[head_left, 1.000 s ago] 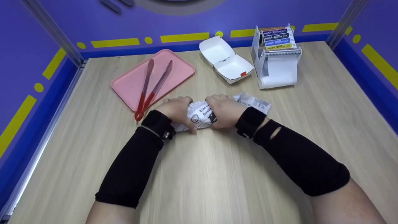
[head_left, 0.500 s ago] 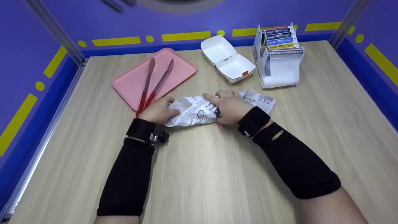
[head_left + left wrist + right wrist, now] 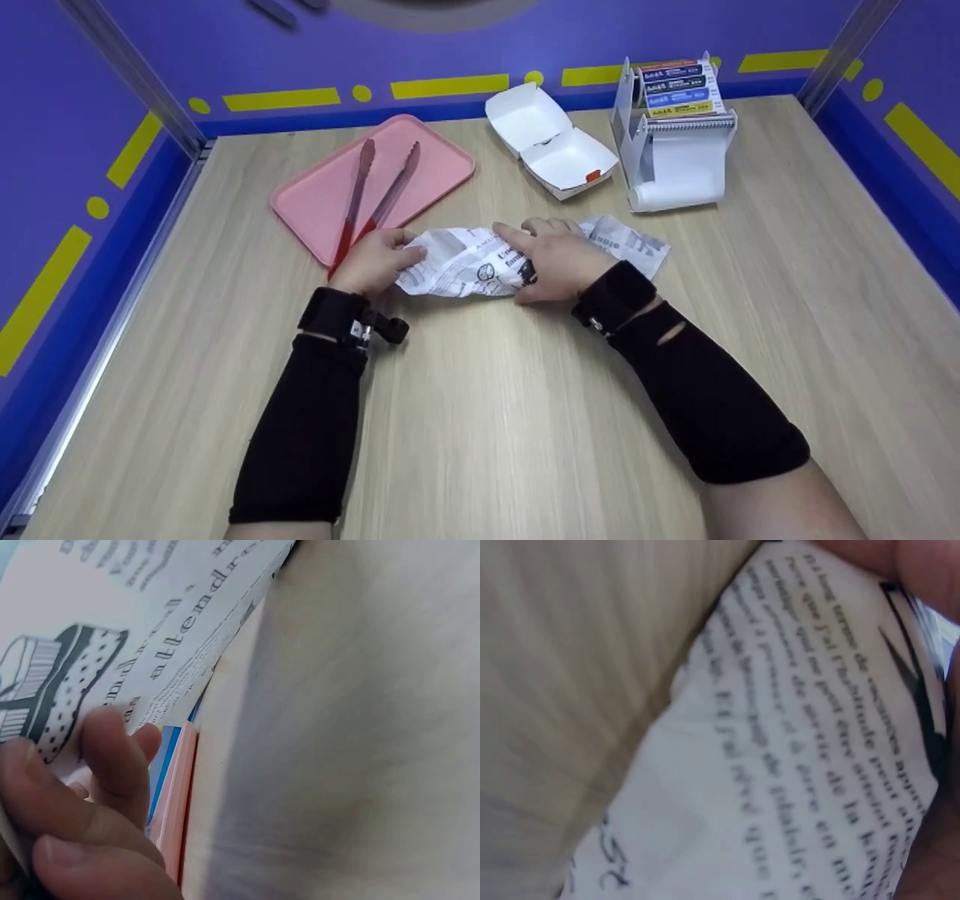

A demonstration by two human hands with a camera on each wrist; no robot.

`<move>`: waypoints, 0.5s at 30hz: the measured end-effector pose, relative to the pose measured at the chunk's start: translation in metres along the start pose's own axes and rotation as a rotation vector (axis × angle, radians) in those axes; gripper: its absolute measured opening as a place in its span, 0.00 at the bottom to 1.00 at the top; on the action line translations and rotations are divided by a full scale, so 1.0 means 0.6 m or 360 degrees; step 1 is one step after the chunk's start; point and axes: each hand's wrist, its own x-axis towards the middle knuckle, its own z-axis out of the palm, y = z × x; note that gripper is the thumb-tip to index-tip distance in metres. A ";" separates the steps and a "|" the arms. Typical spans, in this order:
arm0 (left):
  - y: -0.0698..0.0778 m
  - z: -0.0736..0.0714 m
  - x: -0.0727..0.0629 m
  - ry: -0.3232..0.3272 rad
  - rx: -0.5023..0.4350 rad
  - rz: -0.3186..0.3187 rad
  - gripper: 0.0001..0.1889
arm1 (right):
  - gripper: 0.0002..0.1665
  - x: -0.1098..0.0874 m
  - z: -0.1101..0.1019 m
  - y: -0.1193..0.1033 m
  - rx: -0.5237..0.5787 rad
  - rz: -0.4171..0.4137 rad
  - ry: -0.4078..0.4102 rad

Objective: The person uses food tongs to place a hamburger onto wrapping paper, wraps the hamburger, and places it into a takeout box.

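Note:
A bundle in newsprint-patterned wrapping paper [image 3: 469, 266] lies crosswise on the table, bulging in the middle; its contents are hidden. My left hand [image 3: 373, 260] pinches the loose left end of the paper, thumb on top and fingers beneath. The left wrist view shows curled fingers [image 3: 112, 765] against the printed wrapping paper [image 3: 150, 622], which is lifted off the table there. My right hand [image 3: 566, 259] holds the bulging middle, fingers over the far side and thumb at the near side. Past it, the paper's right end [image 3: 626, 244] lies flat. Printed lines on the wrapping paper [image 3: 780, 727] fill the right wrist view.
Behind my left hand is a pink tray [image 3: 315, 202], with red-handled tongs [image 3: 356, 199] lying across it. An opened white burger box [image 3: 566, 161] stands at the back. Right of it is a label dispenser [image 3: 675, 142] with several rolls.
My left hand has moved left from the bundle's middle to the paper's left end, uncovering and spreading that side. My right hand stays on the bundle, its grip shifted slightly right.

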 end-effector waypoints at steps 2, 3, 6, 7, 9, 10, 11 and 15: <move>0.001 -0.001 -0.001 0.0014 -0.0062 -0.0006 0.20 | 0.63 0.000 0.001 0.000 0.0015 -0.0006 0.0021; 0.001 -0.001 -0.001 0.0019 -0.0085 -0.0003 0.20 | 0.61 0.001 0.002 0.001 0.0020 -0.0010 0.0039; 0.003 0.001 -0.001 0.0035 -0.0175 0.0011 0.20 | 0.51 0.001 0.005 0.001 0.0019 -0.0040 0.0097; 0.003 0.003 -0.002 0.0047 -0.0226 0.0012 0.20 | 0.47 0.002 0.006 0.001 0.0012 -0.0054 0.0114; 0.006 0.008 -0.002 0.0047 -0.0393 0.0004 0.20 | 0.43 0.001 0.007 0.000 0.0003 -0.0072 0.0130; 0.008 0.012 -0.003 0.0036 -0.0512 -0.0002 0.21 | 0.42 0.001 0.007 0.000 0.0000 -0.0076 0.0130; 0.009 0.017 -0.002 0.0013 -0.0656 -0.0010 0.22 | 0.41 0.001 0.008 0.000 -0.0006 -0.0075 0.0129; 0.015 0.034 -0.004 -0.0150 -0.1254 -0.0055 0.28 | 0.40 0.001 0.008 -0.001 -0.0020 -0.0051 0.0107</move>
